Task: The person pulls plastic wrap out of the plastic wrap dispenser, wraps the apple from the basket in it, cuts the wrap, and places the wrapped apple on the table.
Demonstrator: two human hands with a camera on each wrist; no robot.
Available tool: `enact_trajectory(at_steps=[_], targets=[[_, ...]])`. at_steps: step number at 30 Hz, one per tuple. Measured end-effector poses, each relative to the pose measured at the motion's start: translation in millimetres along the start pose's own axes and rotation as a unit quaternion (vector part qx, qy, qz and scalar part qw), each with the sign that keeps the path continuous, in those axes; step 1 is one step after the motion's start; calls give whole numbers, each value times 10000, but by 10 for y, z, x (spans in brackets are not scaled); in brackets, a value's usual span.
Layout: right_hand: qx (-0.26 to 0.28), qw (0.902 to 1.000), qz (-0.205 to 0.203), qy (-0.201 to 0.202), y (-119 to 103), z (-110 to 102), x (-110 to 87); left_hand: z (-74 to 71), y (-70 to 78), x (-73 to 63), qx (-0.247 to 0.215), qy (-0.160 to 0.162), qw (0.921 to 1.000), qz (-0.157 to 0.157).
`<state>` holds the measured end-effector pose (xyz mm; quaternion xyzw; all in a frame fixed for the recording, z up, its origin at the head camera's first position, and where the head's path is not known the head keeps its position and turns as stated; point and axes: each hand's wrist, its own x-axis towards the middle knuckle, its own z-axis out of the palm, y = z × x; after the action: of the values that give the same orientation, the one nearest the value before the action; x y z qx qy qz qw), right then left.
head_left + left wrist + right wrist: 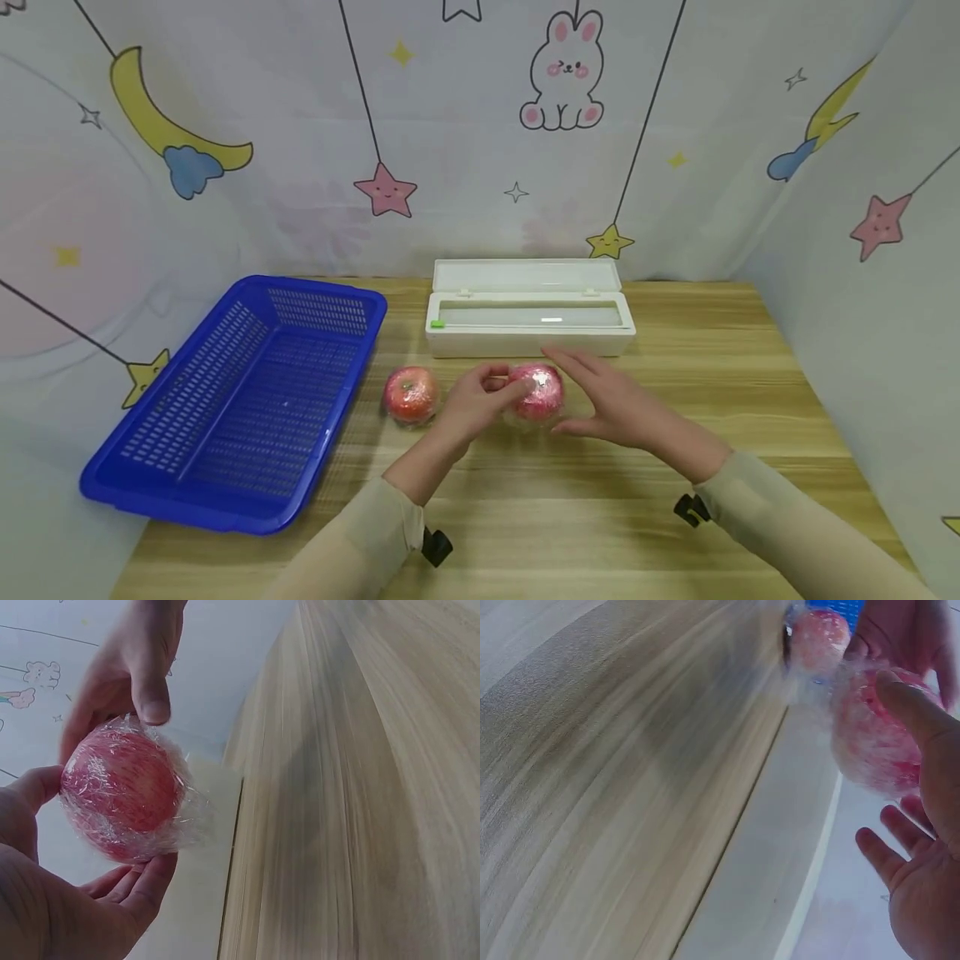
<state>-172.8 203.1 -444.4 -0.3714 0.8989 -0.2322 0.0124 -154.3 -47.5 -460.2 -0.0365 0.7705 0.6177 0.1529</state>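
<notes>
My left hand (pixel 476 404) grips a red apple (pixel 546 398) between thumb and fingers. Clear plastic film is wrapped around this apple, with crinkled film sticking out on one side in the left wrist view. To its right, my right hand (pixel 618 408) has its fingers spread and thumb apart, close beside the fruit. In the right wrist view the right thumb (pixel 911 709) overlaps the apple, while the other fingers stand off it. A second film-wrapped apple (pixel 411 394) sits on the table, left of my left hand.
Behind the hands stands a white cling film dispenser (pixel 525 343) with its lid raised and a green cutter tab (pixel 438 324) at the left of its slot. A blue plastic basket (pixel 318 458) occupies the table's left side. Patterned white cloth (pixel 465 117) hangs around the wooden table (pixel 570 525).
</notes>
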Motion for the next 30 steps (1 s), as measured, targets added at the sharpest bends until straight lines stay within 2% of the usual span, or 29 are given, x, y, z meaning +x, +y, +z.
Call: enact_trajectory(at_steps=[5,11,15,19,21,24,26,30], targets=[[-140,9986,-464,208,23,104,55,6,5,1,-14,-145,9999,-25],[-387,9922,-1049,550,56,193,106,28,8,-6,-11,-179,9998,15],[-430,9897,-1197,659,68,218,112,42,4,-17,6,-181,9998,9],[-460,9903,-1115,682,89,232,106,52,-36,-29,29,-143,9999,70],[-408,9913,-1042,700,97,237,106,67,-81,-45,-143,-33,9998,126],[-305,9925,-916,748,102,235,115,115,-160,-83,-773,43,9964,352],[-275,9929,-849,784,103,234,123,171,-205,-113,-1282,64,9906,469],[-295,9931,-772,834,95,240,141,301,-266,-148,-2215,54,9737,530]])
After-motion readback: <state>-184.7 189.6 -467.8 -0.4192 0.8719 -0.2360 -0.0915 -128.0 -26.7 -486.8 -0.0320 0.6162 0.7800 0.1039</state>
